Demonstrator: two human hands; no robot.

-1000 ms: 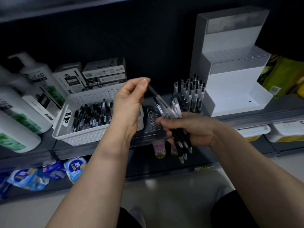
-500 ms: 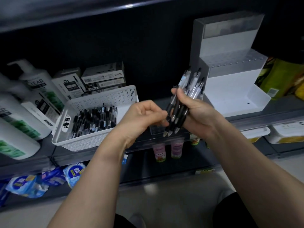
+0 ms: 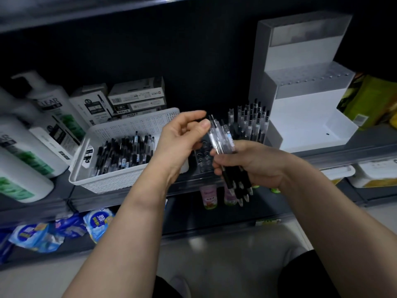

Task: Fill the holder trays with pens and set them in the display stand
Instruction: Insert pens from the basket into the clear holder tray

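My right hand (image 3: 253, 164) is shut on a bunch of black-and-clear pens (image 3: 234, 179), tips pointing down, in front of the shelf edge. My left hand (image 3: 180, 140) is raised beside it, its thumb and fingers pinching the top end of one pen (image 3: 213, 134) in that bunch. Behind the hands a clear holder tray (image 3: 203, 162) lies on the shelf, with several pens (image 3: 251, 121) standing upright in its far part. The white stepped display stand (image 3: 300, 117) is at the right. A white perforated basket (image 3: 129, 130) of loose pens (image 3: 122, 155) sits at the left.
Large shampoo bottles (image 3: 32, 134) and pen boxes (image 3: 135, 100) crowd the shelf at left. Green packets (image 3: 369, 100) stand right of the stand. Small bottles (image 3: 208, 196), blue packs (image 3: 64, 231) and white tubs (image 3: 378, 173) fill the lower shelf. A dark shelf (image 3: 86, 14) hangs overhead.
My right hand has come down and turned the bunch tips-down. My left hand has gone from the pen tips up to the top ends and pinches one pen.
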